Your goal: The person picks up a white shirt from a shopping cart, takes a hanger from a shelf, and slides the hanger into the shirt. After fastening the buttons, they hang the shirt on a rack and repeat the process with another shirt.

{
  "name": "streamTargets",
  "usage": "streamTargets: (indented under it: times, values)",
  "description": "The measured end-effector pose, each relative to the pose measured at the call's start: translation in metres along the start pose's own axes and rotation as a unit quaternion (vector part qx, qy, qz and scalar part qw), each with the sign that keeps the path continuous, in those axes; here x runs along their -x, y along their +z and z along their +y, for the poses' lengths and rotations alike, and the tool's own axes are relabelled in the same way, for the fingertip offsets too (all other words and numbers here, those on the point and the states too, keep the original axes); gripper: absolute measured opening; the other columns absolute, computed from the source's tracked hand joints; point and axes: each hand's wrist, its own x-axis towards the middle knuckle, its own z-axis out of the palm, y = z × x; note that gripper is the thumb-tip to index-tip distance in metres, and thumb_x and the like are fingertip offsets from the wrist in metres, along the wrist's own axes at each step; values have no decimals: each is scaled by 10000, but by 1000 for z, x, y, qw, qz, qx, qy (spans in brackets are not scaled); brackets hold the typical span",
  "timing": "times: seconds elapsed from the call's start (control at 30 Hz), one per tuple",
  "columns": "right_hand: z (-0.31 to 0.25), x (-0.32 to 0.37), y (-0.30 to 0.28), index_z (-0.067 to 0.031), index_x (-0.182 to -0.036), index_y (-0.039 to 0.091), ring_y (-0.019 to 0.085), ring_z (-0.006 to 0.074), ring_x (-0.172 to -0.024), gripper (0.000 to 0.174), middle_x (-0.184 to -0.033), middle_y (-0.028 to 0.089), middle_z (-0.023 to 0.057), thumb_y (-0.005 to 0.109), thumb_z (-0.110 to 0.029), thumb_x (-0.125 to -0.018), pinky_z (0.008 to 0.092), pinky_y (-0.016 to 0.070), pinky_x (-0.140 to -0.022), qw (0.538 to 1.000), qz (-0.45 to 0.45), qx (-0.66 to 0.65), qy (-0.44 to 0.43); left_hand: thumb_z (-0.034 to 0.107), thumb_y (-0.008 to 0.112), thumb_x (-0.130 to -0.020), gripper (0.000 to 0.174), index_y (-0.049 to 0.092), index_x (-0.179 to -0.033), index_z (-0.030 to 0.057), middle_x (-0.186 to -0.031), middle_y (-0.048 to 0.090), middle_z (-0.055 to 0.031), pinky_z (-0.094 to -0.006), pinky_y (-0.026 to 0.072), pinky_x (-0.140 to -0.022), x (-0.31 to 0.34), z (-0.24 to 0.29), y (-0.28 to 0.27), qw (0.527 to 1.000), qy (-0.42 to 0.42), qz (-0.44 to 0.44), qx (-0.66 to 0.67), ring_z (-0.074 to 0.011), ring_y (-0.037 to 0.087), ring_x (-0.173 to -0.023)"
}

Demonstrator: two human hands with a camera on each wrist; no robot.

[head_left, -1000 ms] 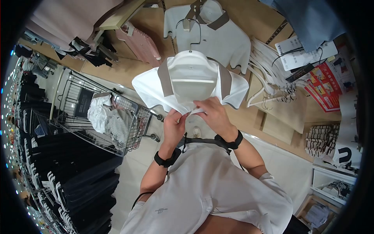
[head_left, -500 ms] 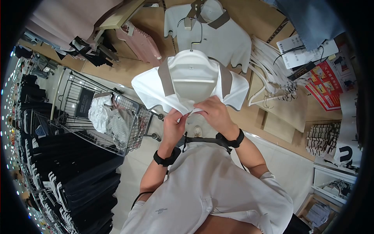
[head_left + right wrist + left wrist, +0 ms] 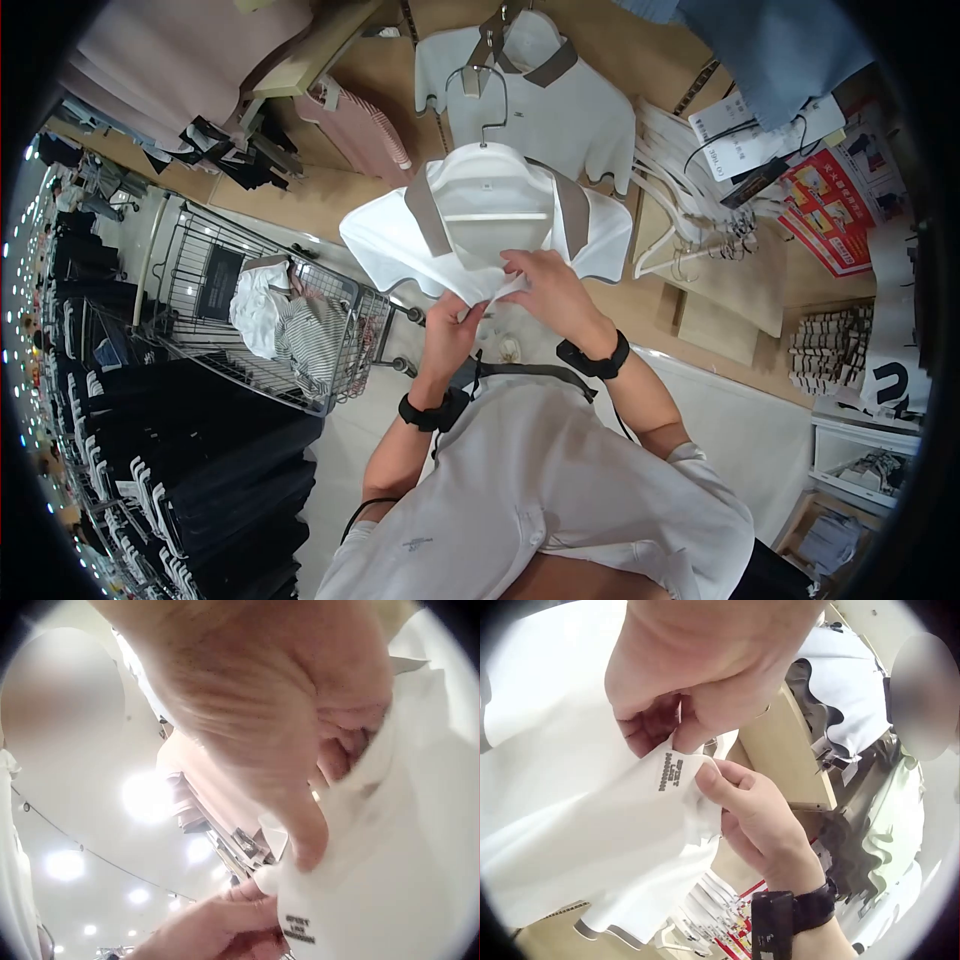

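Observation:
A white polo shirt (image 3: 385, 245) with a brown collar hangs on a white hanger (image 3: 490, 157) with a metal hook, in front of the person's chest in the head view. My left hand (image 3: 447, 332) pinches the shirt's front opening below the collar. Close beside it, my right hand (image 3: 555, 298) pinches the other edge of that opening. In the left wrist view the right thumb lies on the fabric near a small dark print (image 3: 673, 774). Folds and fingers hide the button area between the hands.
To the left stands a wire shopping cart (image 3: 225, 330) holding folded clothes, with a rack of dark garments (image 3: 215, 440) nearer. A similar polo (image 3: 545, 110) hangs behind. Several loose white hangers (image 3: 680, 205) and a red sign (image 3: 825, 215) are at the right.
The hanger's top sits slightly lower in the head view, and the surroundings have shifted a little with the camera. Both hands keep pinching the shirt's opening.

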Motion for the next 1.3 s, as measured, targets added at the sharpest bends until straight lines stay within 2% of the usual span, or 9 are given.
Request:
streamTargets:
  times: [0.13,0.4,0.57,0.67,0.8,0.93,1.1,1.2,1.3]
  values:
    - [1,-3,10,-50,-1280,502,548,344,-1062,562,-1127,635,117,732,-173,-783,401,419,-931,995,-23,67,-63,-22,643,-845,208,682,-1048,-1,-1046,687,-116,-311,472,-850,7,1,2,993,-108,-27,41,-222,644,-956]
    - [0,-27,20,-34,-925,679,603,319,-784,161,-836,668,156,665,-174,-846,409,437,-817,997,62,22,42,16,655,-859,198,676,-1054,-12,-1006,694,-107,-289,492,-776,13,-18,0,988,-157,-12,1,-155,648,-855]
    - [-1,-28,21,-8,-874,668,593,256,-530,160,-705,649,138,640,-164,-895,325,455,-549,986,133,-100,30,78,705,-848,197,655,-1000,-38,-885,637,-48,-242,441,-701,19,-48,-5,963,-257,35,67,-85,537,-760]
    - [-2,-29,20,17,-886,658,553,151,-449,197,-639,630,88,620,-173,-921,282,408,-445,979,97,-166,69,102,735,-825,356,589,-1122,-30,-1045,592,-104,-269,442,-748,21,-30,1,948,-120,242,-169,-132,545,-867]
    - [-13,-29,10,36,-890,660,525,71,-476,238,-631,608,28,603,-189,-937,251,406,-452,952,33,-267,149,152,799,-755,536,530,-1184,-24,-1119,524,-175,-337,437,-837,-2,14,8,973,13,206,-100,-256,525,-1012]
    - [-12,-31,8,53,-900,661,503,67,-478,266,-677,626,18,582,-197,-944,229,393,-445,910,3,-369,188,102,736,-845,332,593,-1103,-51,-946,646,-72,-240,465,-730,-25,10,8,969,-137,98,179,-117,592,-850]
    - [-11,-18,10,26,-947,666,514,75,-492,228,-776,661,45,602,-192,-929,227,405,-461,903,17,-387,185,80,688,-889,116,642,-944,-11,-775,619,30,-160,379,-599,-28,16,12,967,-139,113,179,-17,517,-687]
    - [-18,-2,3,-36,-1027,667,601,148,-715,233,-994,657,59,701,-173,-841,278,497,-620,961,126,-216,118,84,685,-892,97,636,-916,4,-771,614,33,-159,363,-581,-30,-1,1,960,-168,126,186,-13,492,-661]
    - [-11,16,-12,-149,-1137,650,370,322,-1295,496,-1290,519,30,791,-228,-668,465,363,-1041,975,110,162,-101,105,693,-890,109,623,-853,29,-680,575,51,-186,308,-515,-35,-1,0,959,-158,132,193,-1,436,-581]
